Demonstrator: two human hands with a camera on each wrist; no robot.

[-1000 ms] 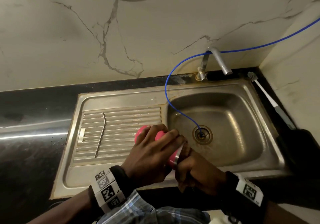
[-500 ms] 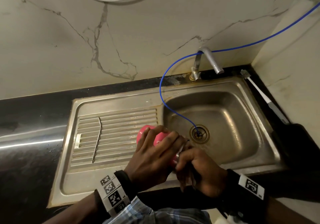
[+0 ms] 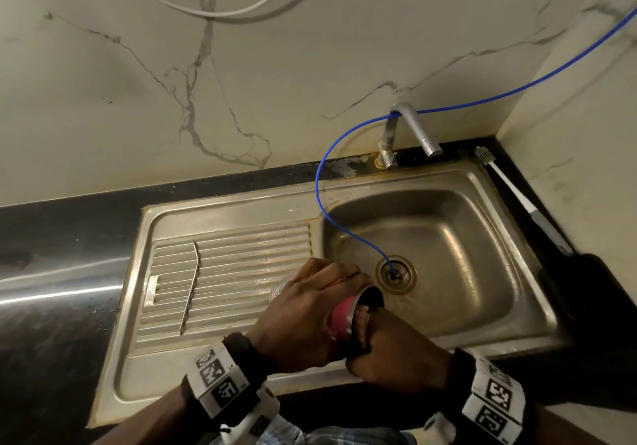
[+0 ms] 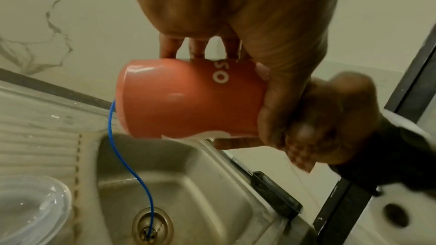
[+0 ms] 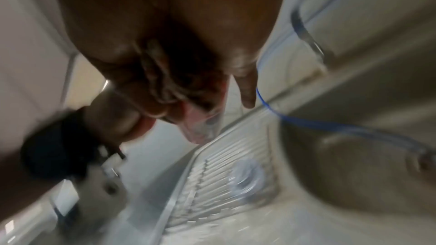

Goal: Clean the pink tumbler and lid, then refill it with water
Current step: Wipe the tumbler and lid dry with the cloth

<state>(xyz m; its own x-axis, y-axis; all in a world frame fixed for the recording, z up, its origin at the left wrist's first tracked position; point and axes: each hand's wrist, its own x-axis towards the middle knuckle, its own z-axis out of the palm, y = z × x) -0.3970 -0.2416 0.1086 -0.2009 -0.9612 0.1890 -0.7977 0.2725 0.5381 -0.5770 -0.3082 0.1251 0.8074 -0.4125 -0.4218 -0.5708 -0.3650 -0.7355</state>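
Left hand (image 3: 303, 320) wraps pink tumbler (image 4: 188, 98) lying sideways, mouth toward 3 o'clock, right hand (image 3: 389, 351) fingers curled inside it

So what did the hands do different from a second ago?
The left hand keeps gripping the pink tumbler on its side over the sink, now turned so more of its open steel mouth shows. The right hand has pushed its fingers inside the mouth, where before it sat at the rim. Nothing was let go. The clear lid, the metal straw and the blue tube stayed put.
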